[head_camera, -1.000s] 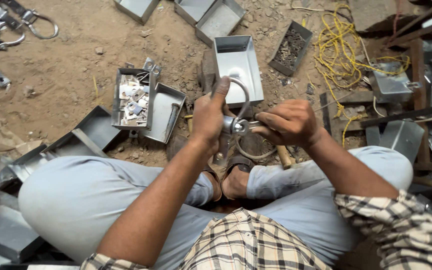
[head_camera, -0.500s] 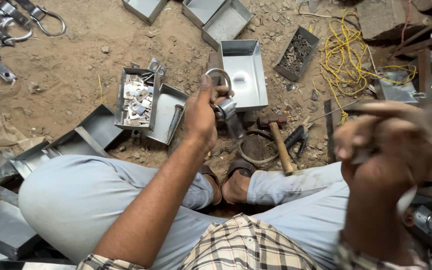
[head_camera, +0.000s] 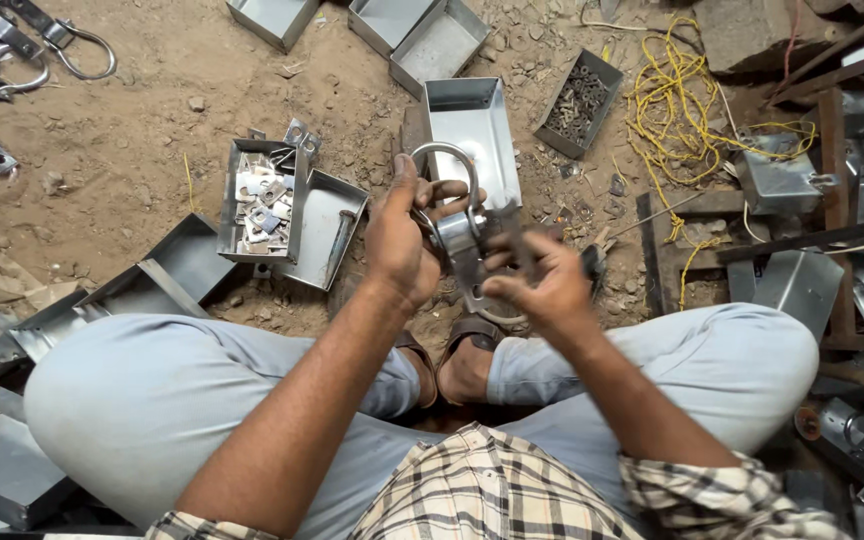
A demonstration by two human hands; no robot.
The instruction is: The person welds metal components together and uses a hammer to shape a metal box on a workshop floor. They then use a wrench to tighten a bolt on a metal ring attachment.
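Person is sitting cross-legged on dirt ground, working w/ both hands above the lap. Left hand is gripping a metal padlock by its body, thumb up by the loop, keeping it upright and steady. Right hand is closing its fingers on a small dark metal piece pressed against the lock's side, prob. to fit it on. An open steel tray is lying just beyond the hands; a tray of small metal plates is sitting to the left, within reach. Yellow cord is lying tangled far right.
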